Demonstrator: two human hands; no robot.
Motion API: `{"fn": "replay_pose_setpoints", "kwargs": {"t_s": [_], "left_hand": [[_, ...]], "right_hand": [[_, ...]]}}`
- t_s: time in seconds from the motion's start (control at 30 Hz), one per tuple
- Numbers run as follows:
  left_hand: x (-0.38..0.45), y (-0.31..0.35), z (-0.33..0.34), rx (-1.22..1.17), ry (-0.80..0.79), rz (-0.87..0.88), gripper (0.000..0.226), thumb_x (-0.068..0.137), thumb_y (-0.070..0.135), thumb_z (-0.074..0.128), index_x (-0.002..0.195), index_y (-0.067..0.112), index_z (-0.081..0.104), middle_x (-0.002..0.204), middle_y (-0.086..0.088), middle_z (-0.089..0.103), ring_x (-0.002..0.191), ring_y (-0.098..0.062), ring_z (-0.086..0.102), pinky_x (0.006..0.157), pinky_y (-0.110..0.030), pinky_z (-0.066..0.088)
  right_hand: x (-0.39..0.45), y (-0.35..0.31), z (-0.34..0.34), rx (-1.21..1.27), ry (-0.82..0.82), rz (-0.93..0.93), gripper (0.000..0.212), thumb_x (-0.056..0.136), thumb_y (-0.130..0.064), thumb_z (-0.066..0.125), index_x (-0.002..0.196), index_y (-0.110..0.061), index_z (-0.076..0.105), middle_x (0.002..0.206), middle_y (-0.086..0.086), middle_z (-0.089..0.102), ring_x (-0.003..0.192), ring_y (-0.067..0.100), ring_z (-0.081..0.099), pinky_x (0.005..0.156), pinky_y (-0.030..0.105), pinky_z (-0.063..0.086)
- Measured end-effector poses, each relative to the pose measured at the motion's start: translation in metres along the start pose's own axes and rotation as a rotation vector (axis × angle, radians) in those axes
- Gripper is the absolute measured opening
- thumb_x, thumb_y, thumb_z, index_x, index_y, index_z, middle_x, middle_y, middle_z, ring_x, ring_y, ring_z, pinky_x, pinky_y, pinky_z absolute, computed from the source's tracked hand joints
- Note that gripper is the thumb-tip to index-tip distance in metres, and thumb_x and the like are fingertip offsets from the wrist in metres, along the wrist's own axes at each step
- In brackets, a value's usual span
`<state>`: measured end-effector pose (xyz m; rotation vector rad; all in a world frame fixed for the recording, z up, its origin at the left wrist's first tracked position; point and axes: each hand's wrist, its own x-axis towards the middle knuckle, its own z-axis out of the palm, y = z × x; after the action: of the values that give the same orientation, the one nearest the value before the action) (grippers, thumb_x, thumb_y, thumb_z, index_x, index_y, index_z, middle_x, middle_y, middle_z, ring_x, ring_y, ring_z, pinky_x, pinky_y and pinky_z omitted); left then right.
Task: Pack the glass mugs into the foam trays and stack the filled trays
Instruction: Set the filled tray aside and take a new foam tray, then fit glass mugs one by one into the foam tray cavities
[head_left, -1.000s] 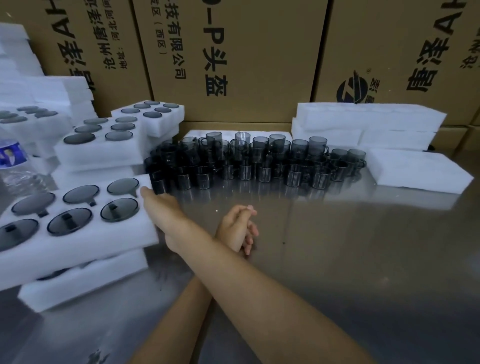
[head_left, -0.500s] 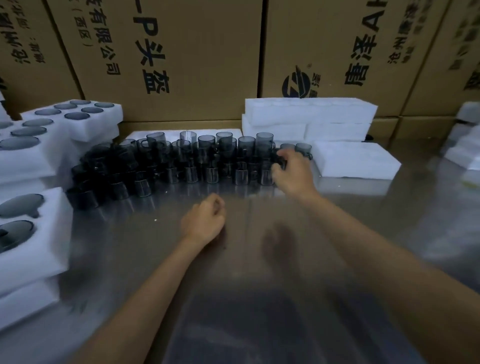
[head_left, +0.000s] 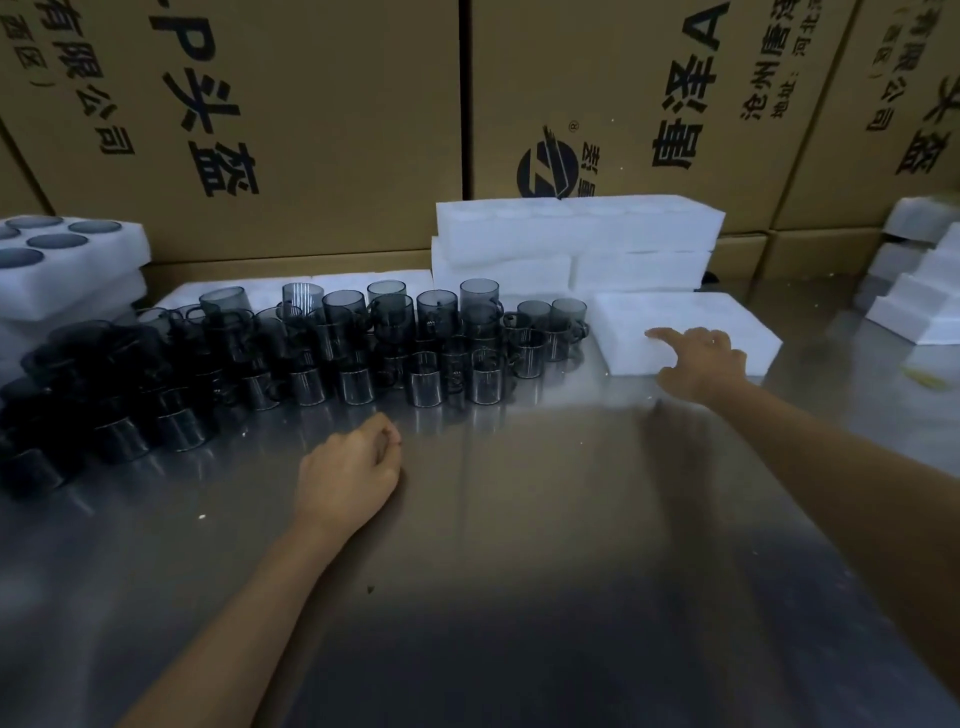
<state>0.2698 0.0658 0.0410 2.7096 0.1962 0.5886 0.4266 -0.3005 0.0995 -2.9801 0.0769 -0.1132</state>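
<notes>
Several dark glass mugs (head_left: 358, 343) stand in a crowded double layer across the back of the steel table (head_left: 545, 545). To their right lies a white foam tray (head_left: 670, 317), flat on the table. My right hand (head_left: 701, 361) rests on that tray's front edge with the fingers spread and the index finger stretched left. My left hand (head_left: 348, 478) lies on the table in front of the mugs, curled into a loose fist with nothing in it. A filled foam tray (head_left: 109, 249) with dark mug tops sits on a stack at the far left.
More white foam trays (head_left: 576, 234) are stacked behind the flat one, against a wall of cardboard boxes (head_left: 311, 124). Foam pieces (head_left: 919, 296) are piled at the right edge. Another foam sheet (head_left: 358, 280) lies behind the mugs.
The view has swung right, away from the filled trays on the left. My right hand left the filled tray, crossed past the mugs and landed on the flat foam tray. My left hand stays curled.
</notes>
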Motion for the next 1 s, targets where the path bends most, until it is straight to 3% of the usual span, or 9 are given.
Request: {"fn": "replay_pose_setpoints", "kwargs": {"t_s": [0.13, 0.23, 0.37, 0.43, 0.5, 0.6, 0.73, 0.9, 1.0], "left_hand": [[0.0, -0.002, 0.001, -0.024, -0.007, -0.024, 0.009, 0.096, 0.028, 0.051, 0.097, 0.031, 0.06, 0.076, 0.011, 0.065, 0.07, -0.015, 0.053, 0.064, -0.031, 0.036], [0.0, 0.0, 0.0, -0.033, -0.01, -0.033, 0.01, 0.095, 0.027, 0.05, 0.096, 0.03, 0.06, 0.075, 0.01, 0.064, 0.075, -0.019, 0.058, 0.065, -0.031, 0.036], [-0.004, 0.004, -0.005, -0.044, -0.021, -0.029, 0.011, 0.095, 0.026, 0.05, 0.096, 0.029, 0.061, 0.072, 0.012, 0.061, 0.072, -0.016, 0.055, 0.064, -0.031, 0.035], [-0.005, 0.005, -0.007, -0.068, -0.025, -0.036, 0.012, 0.095, 0.027, 0.05, 0.094, 0.032, 0.061, 0.072, 0.014, 0.061, 0.075, -0.017, 0.058, 0.065, -0.031, 0.035], [-0.007, 0.006, -0.009, -0.17, -0.019, -0.046, 0.011, 0.095, 0.033, 0.051, 0.091, 0.035, 0.061, 0.071, 0.014, 0.061, 0.075, -0.014, 0.06, 0.065, -0.031, 0.037], [-0.011, 0.008, -0.016, -0.6, -0.037, -0.079, 0.013, 0.096, 0.041, 0.054, 0.089, 0.036, 0.064, 0.073, 0.011, 0.064, 0.074, -0.01, 0.062, 0.069, -0.032, 0.044], [-0.017, 0.011, -0.03, -1.027, -0.123, -0.211, 0.03, 0.078, 0.055, 0.057, 0.091, 0.034, 0.073, 0.083, 0.012, 0.071, 0.077, -0.008, 0.065, 0.066, -0.028, 0.044], [-0.014, 0.001, -0.039, -1.133, -0.156, -0.28, 0.021, 0.083, 0.038, 0.063, 0.086, 0.025, 0.079, 0.093, 0.014, 0.075, 0.083, 0.002, 0.068, 0.077, -0.024, 0.047], [-0.014, -0.001, -0.037, -1.132, -0.156, -0.214, 0.014, 0.082, 0.026, 0.065, 0.087, 0.021, 0.078, 0.093, 0.005, 0.075, 0.085, -0.004, 0.068, 0.073, -0.017, 0.051]], "right_hand": [[-0.005, -0.001, -0.003, -0.029, 0.11, -0.046, 0.034, 0.096, -0.025, 0.051, 0.129, -0.03, 0.052, 0.118, 0.014, 0.048, 0.115, 0.034, 0.046, 0.109, 0.045, 0.025], [-0.023, -0.003, -0.017, 0.025, -0.023, -0.069, 0.023, 0.094, -0.026, 0.053, 0.114, -0.036, 0.056, 0.114, 0.006, 0.05, 0.103, 0.028, 0.049, 0.105, 0.043, 0.025], [-0.069, -0.012, -0.04, 0.082, -0.204, -0.18, 0.018, 0.091, -0.026, 0.06, 0.099, -0.042, 0.058, 0.117, -0.005, 0.056, 0.116, 0.022, 0.052, 0.107, 0.043, 0.031], [-0.101, -0.024, -0.049, 0.107, -0.317, -0.284, 0.02, 0.088, -0.028, 0.066, 0.094, -0.046, 0.059, 0.109, -0.011, 0.058, 0.102, 0.008, 0.055, 0.106, 0.042, 0.036], [-0.136, -0.043, -0.055, 0.108, -0.426, -0.424, 0.022, 0.086, -0.03, 0.07, 0.092, -0.05, 0.061, 0.099, -0.021, 0.055, 0.087, -0.009, 0.051, 0.102, 0.037, 0.04], [-0.182, -0.08, -0.056, 0.09, -0.486, -0.617, 0.022, 0.087, -0.035, 0.07, 0.101, -0.05, 0.065, 0.089, -0.024, 0.054, 0.082, -0.019, 0.047, 0.094, 0.025, 0.04], [-0.225, -0.135, -0.049, 0.194, -0.542, -0.819, 0.027, 0.09, -0.032, 0.07, 0.117, -0.038, 0.067, 0.081, -0.025, 0.054, 0.078, -0.009, 0.049, 0.077, 0.011, 0.038], [-0.221, -0.17, -0.058, 0.339, -0.632, -0.845, 0.018, 0.092, -0.042, 0.066, 0.109, -0.038, 0.072, 0.081, -0.01, 0.068, 0.074, 0.005, 0.061, 0.077, 0.02, 0.048], [-0.182, -0.184, -0.063, 0.657, -0.456, -0.718, 0.012, 0.094, -0.032, 0.066, 0.101, -0.025, 0.074, 0.072, -0.003, 0.07, 0.067, 0.008, 0.062, 0.068, 0.025, 0.051]]}}
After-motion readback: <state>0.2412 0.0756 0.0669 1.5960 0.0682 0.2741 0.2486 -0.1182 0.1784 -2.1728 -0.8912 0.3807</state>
